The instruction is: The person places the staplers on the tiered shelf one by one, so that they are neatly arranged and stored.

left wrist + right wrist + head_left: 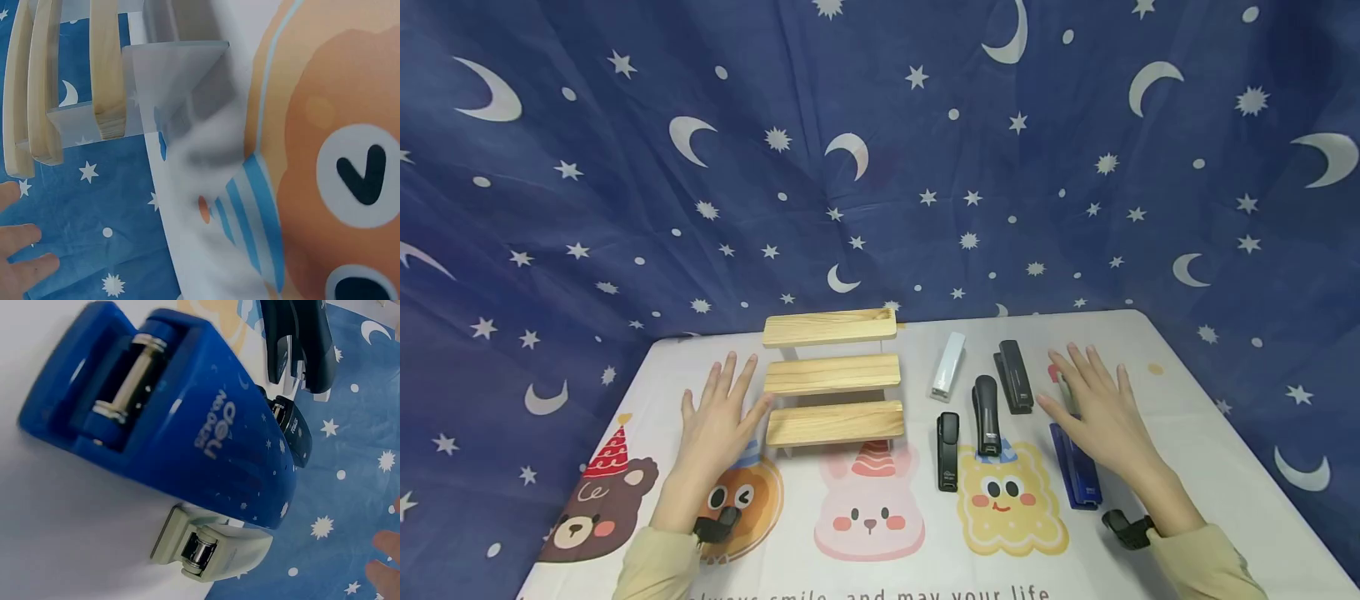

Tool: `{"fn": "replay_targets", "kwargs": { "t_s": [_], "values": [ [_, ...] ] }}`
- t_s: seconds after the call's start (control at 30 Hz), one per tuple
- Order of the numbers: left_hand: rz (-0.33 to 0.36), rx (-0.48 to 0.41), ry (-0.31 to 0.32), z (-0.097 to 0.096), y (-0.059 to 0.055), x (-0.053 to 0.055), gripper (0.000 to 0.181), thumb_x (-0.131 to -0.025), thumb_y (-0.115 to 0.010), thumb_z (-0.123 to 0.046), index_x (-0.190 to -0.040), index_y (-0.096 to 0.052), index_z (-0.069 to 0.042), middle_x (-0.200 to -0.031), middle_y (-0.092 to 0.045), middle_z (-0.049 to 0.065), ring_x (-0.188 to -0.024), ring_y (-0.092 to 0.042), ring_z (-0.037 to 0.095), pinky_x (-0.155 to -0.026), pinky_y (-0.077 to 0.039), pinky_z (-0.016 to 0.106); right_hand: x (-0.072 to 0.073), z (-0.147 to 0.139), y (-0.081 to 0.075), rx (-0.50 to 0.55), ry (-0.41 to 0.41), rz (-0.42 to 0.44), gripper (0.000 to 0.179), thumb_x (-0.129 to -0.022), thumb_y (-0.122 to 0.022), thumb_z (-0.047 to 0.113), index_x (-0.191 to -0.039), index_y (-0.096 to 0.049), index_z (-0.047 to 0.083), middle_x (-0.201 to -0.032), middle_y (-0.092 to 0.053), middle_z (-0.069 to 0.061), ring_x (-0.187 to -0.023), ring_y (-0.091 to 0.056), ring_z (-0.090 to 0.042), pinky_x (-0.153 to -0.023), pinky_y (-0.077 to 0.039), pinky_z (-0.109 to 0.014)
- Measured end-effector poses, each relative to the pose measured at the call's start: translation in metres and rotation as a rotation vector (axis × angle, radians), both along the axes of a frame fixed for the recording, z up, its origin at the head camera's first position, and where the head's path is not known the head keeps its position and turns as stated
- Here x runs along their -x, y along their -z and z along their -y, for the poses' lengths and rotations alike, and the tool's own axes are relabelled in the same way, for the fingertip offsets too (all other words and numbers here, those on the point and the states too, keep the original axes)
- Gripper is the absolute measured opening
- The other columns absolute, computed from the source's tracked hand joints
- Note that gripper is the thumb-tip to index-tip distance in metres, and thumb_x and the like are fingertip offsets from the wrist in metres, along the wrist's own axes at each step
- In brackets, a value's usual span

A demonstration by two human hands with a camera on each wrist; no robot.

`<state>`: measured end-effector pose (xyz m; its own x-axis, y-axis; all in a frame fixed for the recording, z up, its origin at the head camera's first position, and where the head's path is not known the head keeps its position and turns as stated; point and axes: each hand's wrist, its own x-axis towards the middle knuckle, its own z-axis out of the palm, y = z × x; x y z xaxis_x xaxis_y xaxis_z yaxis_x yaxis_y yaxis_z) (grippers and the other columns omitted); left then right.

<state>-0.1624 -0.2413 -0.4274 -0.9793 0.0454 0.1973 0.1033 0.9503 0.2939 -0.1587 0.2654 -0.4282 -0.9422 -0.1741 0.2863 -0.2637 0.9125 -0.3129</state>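
Observation:
My left hand (717, 429), fingers spread and holding nothing, hovers just left of a three-tier rack (835, 423) with wooden shelves and clear supports. On the right, my right hand (1105, 417) is spread too, palm down and holding nothing. It overlaps the far end of a dark blue stapler (1077, 475) and mostly hides a pale green stapler (234, 553), which the right wrist view shows beside the blue one. Between rack and right hand stand a white stapler (948, 367), a wide black stapler (1015, 379), a rounded black stapler (987, 417) and a small black stapler (948, 454).
The white tablecloth (865, 583) carries printed cartoon animals and lettering. Behind the table's far edge hangs a blue curtain (880, 100) with moons and stars. Each wrist wears a small black camera, and both sleeves are pale yellow.

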Motion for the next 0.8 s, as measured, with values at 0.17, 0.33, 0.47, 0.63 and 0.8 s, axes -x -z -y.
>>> {"fn": "replay_targets", "kwargs": {
  "t_s": [0.17, 0.33, 0.47, 0.63, 0.8],
  "values": [
    [-0.051, -0.079, -0.001, -0.001, 0.004, 0.0, 0.065, -0.098, -0.038, -0.054, -0.154, -0.023, -0.022, -0.159, -0.021, 0.018, -0.145, -0.02, 0.042, -0.107, -0.015, 0.072, -0.005, -0.001, 0.003, 0.044, -0.013, -0.039, 0.069, -0.093, -0.056, 0.043, -0.151, -0.029, 0.017, -0.156, -0.026, -0.022, -0.15, -0.006, -0.035, -0.118, 0.009, -0.06],
    [-0.063, -0.179, -0.028, -0.003, 0.007, 0.0, 0.063, -0.099, -0.038, -0.05, -0.152, -0.026, -0.019, -0.157, -0.026, 0.019, -0.142, -0.026, 0.045, -0.106, -0.024, 0.07, -0.012, -0.001, 0.003, 0.089, -0.013, -0.068, 0.065, -0.093, -0.058, 0.035, -0.149, -0.034, 0.012, -0.153, -0.031, -0.026, -0.149, -0.012, -0.037, -0.119, 0.004, -0.058],
    [-0.032, -0.271, -0.065, -0.006, 0.009, -0.003, 0.063, -0.1, -0.036, -0.051, -0.152, -0.026, -0.018, -0.155, -0.029, 0.021, -0.139, -0.029, 0.046, -0.104, -0.028, 0.071, -0.018, -0.003, 0.003, 0.116, -0.007, -0.077, 0.063, -0.094, -0.059, 0.032, -0.148, -0.035, 0.011, -0.151, -0.033, -0.026, -0.148, -0.016, -0.037, -0.121, 0.002, -0.055],
    [-0.017, -0.363, -0.098, -0.009, 0.012, -0.007, 0.063, -0.1, -0.036, -0.051, -0.152, -0.027, -0.017, -0.153, -0.031, 0.02, -0.139, -0.031, 0.044, -0.104, -0.03, 0.069, -0.025, -0.006, 0.005, 0.153, 0.006, -0.065, 0.063, -0.093, -0.06, 0.031, -0.149, -0.034, 0.015, -0.15, -0.037, -0.025, -0.146, -0.02, -0.038, -0.121, -0.002, -0.054],
    [-0.018, -0.459, -0.124, -0.011, 0.014, -0.008, 0.061, -0.1, -0.037, -0.047, -0.151, -0.029, -0.015, -0.151, -0.034, 0.022, -0.137, -0.034, 0.043, -0.106, -0.032, 0.065, -0.033, -0.008, 0.005, 0.215, 0.027, -0.017, 0.065, -0.093, -0.06, 0.032, -0.15, -0.032, 0.018, -0.15, -0.036, -0.026, -0.14, -0.027, -0.047, -0.111, -0.017, -0.068]
  ]
}}
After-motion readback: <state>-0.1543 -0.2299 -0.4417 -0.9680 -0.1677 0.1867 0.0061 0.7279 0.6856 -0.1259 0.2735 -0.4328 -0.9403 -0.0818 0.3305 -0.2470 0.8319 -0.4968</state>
